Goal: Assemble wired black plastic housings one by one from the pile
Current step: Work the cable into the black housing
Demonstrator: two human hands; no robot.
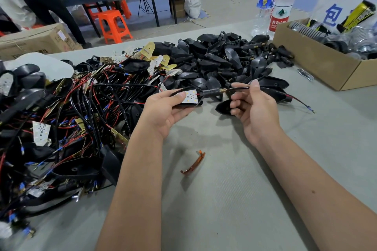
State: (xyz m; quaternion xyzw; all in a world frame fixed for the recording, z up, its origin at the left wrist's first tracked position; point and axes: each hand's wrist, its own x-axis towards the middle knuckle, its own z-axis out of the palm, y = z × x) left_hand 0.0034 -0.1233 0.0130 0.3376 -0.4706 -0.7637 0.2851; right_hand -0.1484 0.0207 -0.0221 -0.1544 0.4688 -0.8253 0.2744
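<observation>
Just in front of the pile of housings (214, 61), a black housing (190, 99) with a white LED board is gripped by the left hand (167, 112). Its wire (238, 88) is pinched by the right hand (255, 112). Threading appears underway; the wire likely needs pulling taut next.

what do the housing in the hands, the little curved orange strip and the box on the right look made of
Housing: black moulded plastic, dull sheen, probably; brass-coloured threaded stem, likely metal.
Orange strip: translucent amber plastic, glossy.
Box: brown corrugated cardboard, matte, raw cut edges.
</observation>
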